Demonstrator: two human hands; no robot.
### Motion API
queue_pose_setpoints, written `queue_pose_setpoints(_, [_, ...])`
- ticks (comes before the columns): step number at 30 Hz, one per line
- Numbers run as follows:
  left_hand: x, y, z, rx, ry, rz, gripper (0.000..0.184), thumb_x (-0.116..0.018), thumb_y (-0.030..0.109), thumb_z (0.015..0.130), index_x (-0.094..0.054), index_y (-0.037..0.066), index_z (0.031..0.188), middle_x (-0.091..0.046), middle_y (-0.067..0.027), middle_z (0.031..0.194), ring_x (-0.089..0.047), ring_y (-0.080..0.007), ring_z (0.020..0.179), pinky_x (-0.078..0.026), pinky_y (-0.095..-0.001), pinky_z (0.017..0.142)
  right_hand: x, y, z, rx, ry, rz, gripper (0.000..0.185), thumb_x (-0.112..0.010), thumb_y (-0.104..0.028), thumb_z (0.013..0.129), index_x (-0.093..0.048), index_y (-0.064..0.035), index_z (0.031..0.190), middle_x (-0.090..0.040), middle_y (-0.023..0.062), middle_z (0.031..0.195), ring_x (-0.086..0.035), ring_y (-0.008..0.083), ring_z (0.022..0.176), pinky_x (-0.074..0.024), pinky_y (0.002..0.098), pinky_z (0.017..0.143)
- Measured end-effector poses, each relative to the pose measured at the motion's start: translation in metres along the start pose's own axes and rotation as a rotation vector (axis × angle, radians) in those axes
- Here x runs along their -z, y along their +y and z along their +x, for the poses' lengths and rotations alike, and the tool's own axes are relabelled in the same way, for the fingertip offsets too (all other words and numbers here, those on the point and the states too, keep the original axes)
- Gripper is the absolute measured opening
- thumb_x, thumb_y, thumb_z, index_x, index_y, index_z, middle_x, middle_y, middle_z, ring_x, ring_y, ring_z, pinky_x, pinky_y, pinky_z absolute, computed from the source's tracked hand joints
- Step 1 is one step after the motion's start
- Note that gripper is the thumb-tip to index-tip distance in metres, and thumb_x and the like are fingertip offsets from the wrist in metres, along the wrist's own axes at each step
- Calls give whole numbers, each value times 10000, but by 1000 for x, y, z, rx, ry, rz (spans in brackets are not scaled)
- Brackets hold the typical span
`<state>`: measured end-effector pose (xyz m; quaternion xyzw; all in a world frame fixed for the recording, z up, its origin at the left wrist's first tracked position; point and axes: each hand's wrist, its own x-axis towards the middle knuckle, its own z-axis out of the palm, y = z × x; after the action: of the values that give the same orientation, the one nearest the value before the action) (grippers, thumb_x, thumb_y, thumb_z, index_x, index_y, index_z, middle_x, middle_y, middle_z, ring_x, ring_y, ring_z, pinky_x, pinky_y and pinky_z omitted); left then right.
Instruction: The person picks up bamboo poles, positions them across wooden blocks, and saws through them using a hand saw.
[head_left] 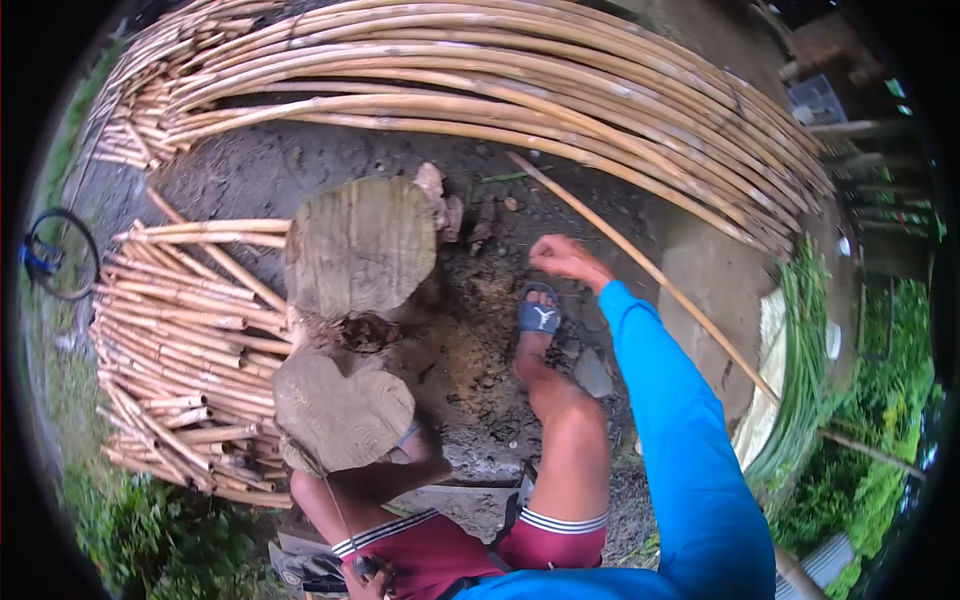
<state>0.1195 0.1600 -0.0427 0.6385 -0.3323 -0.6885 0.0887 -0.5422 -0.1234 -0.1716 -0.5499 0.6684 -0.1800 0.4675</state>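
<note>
My right hand [568,258] reaches forward over the dark ground, above my sandalled foot [539,315], with its fingers curled; whatever they may hold is too small to make out. Beyond it a single thin cane [650,270] lies slanted on the ground. At the bottom edge, my left hand [368,580] is closed round the dark handle of a long thin blade [338,510]. The blade points up to the lower wooden stump [345,410]. Just past that stump stands a larger flat-topped stump [362,245].
Long bamboo poles [480,70] lie in a wide bundle across the far side. Shorter cut poles [190,350] are piled on the left. Green stalks [800,370] lie by a pale sack [762,390] on the right. A dark ring [97,270] is at far left.
</note>
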Motion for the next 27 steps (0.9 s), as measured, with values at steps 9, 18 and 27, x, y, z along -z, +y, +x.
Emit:
queue_pose_setpoints(9, [-41, 72, -2, 59, 273, 150, 184, -748, 116, 768, -591, 45, 703, -616, -35, 612, -597, -122, 548, -479, -282, 496, 141, 50, 115, 52, 539, -873, 524, -696, -156, 731, -503, -23, 1200, -496, 217, 1182, -490, 446, 1122, -431, 507, 957])
queue_pose_setpoints(18, [-49, 97, 5, 115, 228, 308, 169, -674, 98, 782, -614, 36, 636, -601, -37, 523, -585, -121, 467, -462, -281, 461, 199, 115, 162, -211, 585, -933, 649, -652, -228, 796, -403, 8, 1347, -485, 253, 1288, -490, 430, 1161, -410, 500, 994])
queue_pose_setpoints(27, [-51, 100, 5, 98, 208, 250, 103, -680, 69, 772, -642, 36, 682, -588, -36, 528, -576, -105, 484, -449, -281, 454, 150, 94, 134, -160, 479, -1090, 511, -700, -175, 754, -526, -13, 1207, -634, 208, 1090, -614, 416, 997, -501, 517, 819])
